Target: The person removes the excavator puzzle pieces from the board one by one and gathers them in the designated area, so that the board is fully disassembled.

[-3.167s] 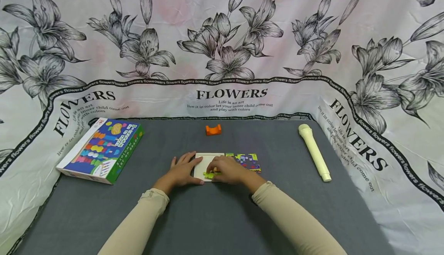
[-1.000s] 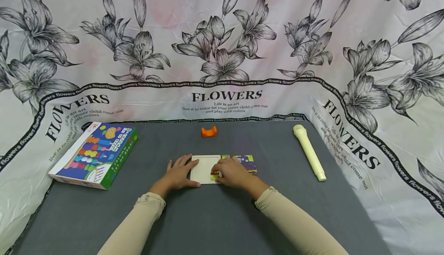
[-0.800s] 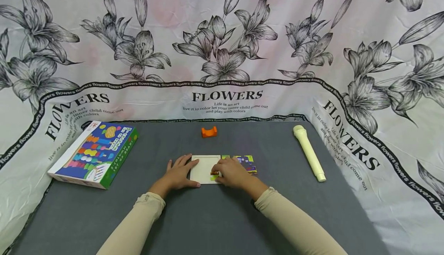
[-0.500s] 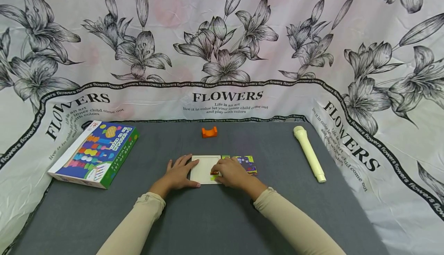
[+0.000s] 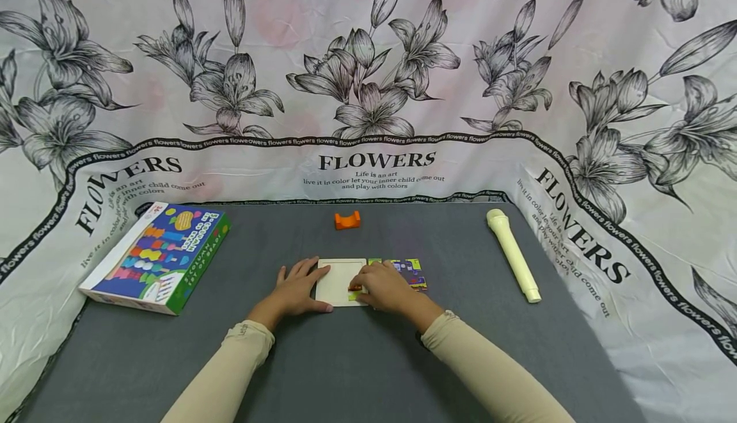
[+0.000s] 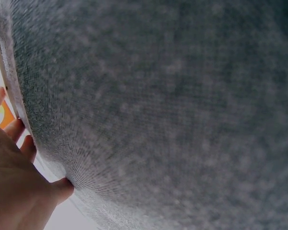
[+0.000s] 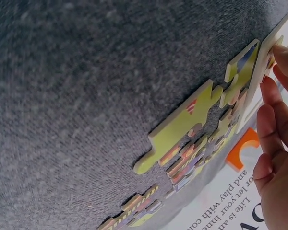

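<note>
A cream puzzle tray (image 5: 332, 285) with a raised rim lies flat on the grey table, most of its inside bare. My left hand (image 5: 290, 290) rests along the tray's left edge, fingers and thumb spread. At the lower right corner of the tray, my right hand (image 5: 387, 286) pinches a green and brown puzzle piece (image 5: 354, 295), which the fingers partly cover. Seen from the right wrist, the thumb and fingertips (image 7: 277, 50) are right at the piece inside the rim. Loose puzzle pieces (image 7: 182, 127) lie beside the tray, partly behind the right hand in the head view.
At the back stands an orange curved block (image 5: 347, 220). To the left is a colourful toy box (image 5: 158, 256), and a pale yellow stick with a rounded head (image 5: 514, 256) lies to the right. A flower-printed cloth (image 5: 377, 90) hangs behind the table.
Since the earliest frame, my right hand has brought the puzzle piece from the tray's middle to its lower right corner. In the last second both hands stay nearly still; the piece shifts barely.
</note>
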`<state>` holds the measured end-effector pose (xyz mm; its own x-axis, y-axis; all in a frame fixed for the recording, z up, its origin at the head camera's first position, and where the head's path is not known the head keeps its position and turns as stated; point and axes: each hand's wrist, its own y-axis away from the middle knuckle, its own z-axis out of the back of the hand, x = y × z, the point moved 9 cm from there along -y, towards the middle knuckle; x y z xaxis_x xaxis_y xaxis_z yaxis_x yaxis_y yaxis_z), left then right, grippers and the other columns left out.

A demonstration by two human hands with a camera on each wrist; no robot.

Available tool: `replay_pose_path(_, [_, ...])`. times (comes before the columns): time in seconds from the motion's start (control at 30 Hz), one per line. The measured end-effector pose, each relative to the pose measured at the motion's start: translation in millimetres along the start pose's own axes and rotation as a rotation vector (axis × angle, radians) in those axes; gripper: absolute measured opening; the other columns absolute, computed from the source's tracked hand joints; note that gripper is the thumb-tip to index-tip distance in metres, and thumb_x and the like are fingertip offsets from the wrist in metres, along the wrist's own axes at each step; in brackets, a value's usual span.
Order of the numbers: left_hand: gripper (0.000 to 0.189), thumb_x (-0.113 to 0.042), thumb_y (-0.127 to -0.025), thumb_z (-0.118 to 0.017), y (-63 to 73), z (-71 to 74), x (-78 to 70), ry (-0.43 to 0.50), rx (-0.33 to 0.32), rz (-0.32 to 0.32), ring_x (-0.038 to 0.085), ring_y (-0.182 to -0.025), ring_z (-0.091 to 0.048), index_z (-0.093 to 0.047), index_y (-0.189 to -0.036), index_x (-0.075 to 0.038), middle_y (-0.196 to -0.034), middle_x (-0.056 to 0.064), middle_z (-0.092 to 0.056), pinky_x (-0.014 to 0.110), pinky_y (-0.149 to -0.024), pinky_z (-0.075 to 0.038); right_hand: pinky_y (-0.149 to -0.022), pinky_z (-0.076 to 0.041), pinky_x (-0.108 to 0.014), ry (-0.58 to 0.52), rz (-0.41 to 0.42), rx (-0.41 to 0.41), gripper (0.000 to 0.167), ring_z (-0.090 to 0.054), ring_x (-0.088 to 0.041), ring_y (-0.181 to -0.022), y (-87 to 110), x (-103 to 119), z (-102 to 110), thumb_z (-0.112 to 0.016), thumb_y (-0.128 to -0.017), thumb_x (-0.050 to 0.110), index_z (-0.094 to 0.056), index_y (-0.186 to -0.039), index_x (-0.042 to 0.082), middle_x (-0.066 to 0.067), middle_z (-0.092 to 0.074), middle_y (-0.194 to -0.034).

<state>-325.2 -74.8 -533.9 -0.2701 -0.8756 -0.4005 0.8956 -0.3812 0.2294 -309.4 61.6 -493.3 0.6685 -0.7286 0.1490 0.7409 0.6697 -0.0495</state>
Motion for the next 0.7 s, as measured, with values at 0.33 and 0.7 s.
replay_pose_path(0.33, [0.093, -0.058, -0.075, -0.076, -0.3, 0.3, -3.6, 0.005, -0.011, -0.010, 0.037, -0.147, -0.016, -0.037, -0.151, -0.021, -0.160, 0.010, -0.021, 0.070, -0.110, -0.005, -0.072, -0.035, -0.031, 0.015, 0.025, -0.077, 0.019, -0.060, -0.014, -0.092, 21.3, -10.1, 17.2, -0.075, -0.086, 0.027, -0.075, -0.104, 0.022, 0.007, -0.070, -0.101])
replay_pose_path(0.7, [0.093, -0.056, -0.075, -0.076, 2.2, 2.6, -3.4, 0.016, -0.015, -0.021, 0.039, -0.147, -0.015, -0.037, -0.151, -0.019, -0.161, 0.012, -0.019, 0.071, -0.110, -0.003, -0.068, -0.033, -0.032, 0.061, -0.014, -0.180, 0.020, -0.059, -0.015, -0.085, 87.4, -56.0, 38.2, -0.080, -0.080, 0.024, -0.076, -0.100, 0.022, 0.007, -0.070, -0.094])
